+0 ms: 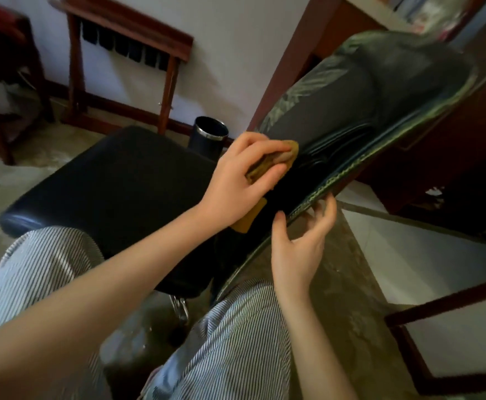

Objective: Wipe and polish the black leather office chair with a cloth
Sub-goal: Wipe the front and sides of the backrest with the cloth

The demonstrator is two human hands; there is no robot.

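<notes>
1. The black leather office chair (155, 168) fills the middle of the view. Its seat (91, 192) runs out toward 9 o'clock and its backrest (351, 111) leans away toward 2 o'clock.
2. The left hand (244, 171) grips a folded yellow-brown cloth (249, 219). It presses the cloth against the bottom of the backrest, just above the seat joint, with one corner hanging loose below the wrist.
3. The right hand (299, 243), at about 5 o'clock from the cloth, holds the near side edge of the backrest. Its thumb is in front and its fingers are curled behind, apparently to steady the chair.
4. The leather around the cloth looks deep black, so that lower strip seems wiped.
5. The backrest toward 1 o'clock looks grey and dull, which could be dust or just light. I judge it not yet done.
6. The seat looks dark, with a sheen at its front edge. Whether it has been wiped cannot be told.
7. Overall the work looks part-way through, with the upper backrest and the final polish probably left to do.
</notes>
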